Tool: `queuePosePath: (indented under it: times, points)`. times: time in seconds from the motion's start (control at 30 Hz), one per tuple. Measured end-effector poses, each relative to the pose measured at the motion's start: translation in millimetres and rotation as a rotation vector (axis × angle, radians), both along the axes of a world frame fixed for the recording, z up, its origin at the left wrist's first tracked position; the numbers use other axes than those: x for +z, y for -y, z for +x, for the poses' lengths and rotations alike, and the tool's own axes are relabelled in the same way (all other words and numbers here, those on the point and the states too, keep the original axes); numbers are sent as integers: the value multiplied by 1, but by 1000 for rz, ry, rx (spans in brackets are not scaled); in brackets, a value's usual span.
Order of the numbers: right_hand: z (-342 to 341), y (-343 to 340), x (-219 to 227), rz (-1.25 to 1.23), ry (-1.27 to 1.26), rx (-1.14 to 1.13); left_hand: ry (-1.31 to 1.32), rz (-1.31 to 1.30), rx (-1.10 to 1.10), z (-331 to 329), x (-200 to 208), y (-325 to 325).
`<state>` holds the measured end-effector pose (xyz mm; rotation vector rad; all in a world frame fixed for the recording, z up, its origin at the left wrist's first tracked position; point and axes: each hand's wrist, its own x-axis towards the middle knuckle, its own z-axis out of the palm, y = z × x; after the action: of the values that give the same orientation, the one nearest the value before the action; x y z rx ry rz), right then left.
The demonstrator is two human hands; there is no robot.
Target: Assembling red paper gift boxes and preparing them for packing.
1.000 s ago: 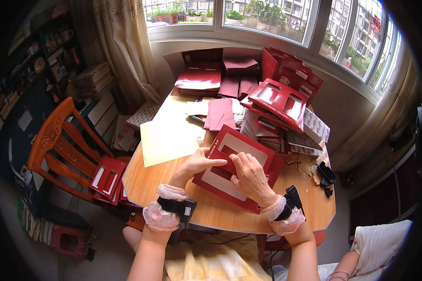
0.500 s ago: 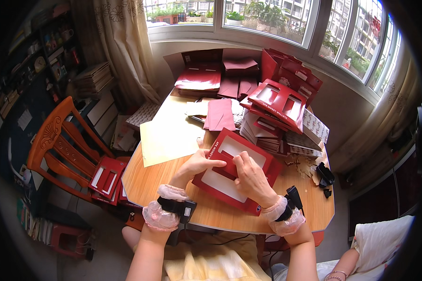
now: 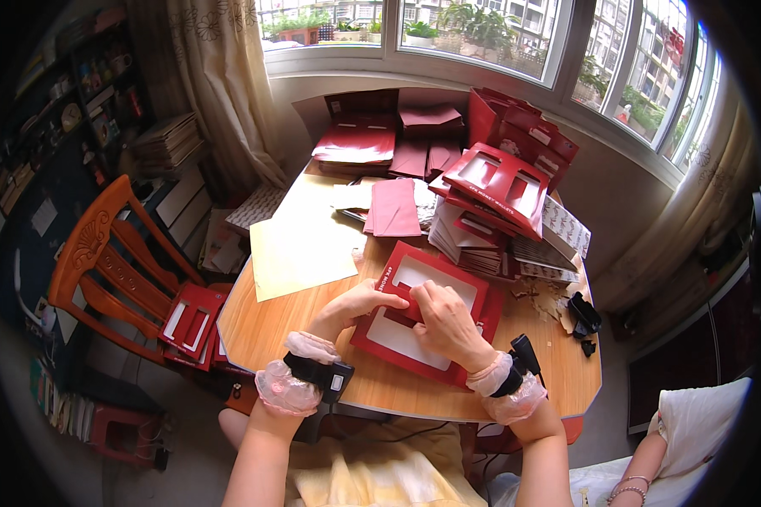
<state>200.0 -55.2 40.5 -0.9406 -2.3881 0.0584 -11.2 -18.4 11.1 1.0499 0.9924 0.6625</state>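
- In the head view we see the left hand lying on the left part of a red cardboard box panel with two white window openings; its fingers are bent and press on the red strip between the two openings.
- The right hand lies just beside the left one, on the middle of the same panel; its fingers are curled over the strip and pinch it.
- The panel lies flat on the round wooden desk, near the front edge, directly before the person.
- Both wrists carry a black device with a pink plastic cover.
- To the left of the hands, a pale yellow sheet lies on the desk, apart from the panel.
- Behind the panel there is a stack of red window boxes and a dark red folded piece.
- At the right edge of the desk we see small black clips.
- An orange wooden chair stands to the left of the desk, and more red panels lie on its seat.
- In the lower right corner, the arm of another person is visible.
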Motion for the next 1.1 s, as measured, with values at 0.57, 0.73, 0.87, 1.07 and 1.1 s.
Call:
queuePosePath:
  times: [0.57,0.73,0.87,1.07,1.1]
  points:
    - [16,-7,-8,-7,23,91,88,16,57,2,-10,-10]
    - [14,-4,2,114,22,19,72,4,123,0,-4,-10]
    - [15,-7,-7,14,-74,12,80,-5,135,-1,-4,-11]
    - [16,-11,-20,-239,-183,12,59,-21,93,-3,-10,-12]
    - [16,-12,-23,-269,-205,43,51,-15,79,-2,-9,-11]
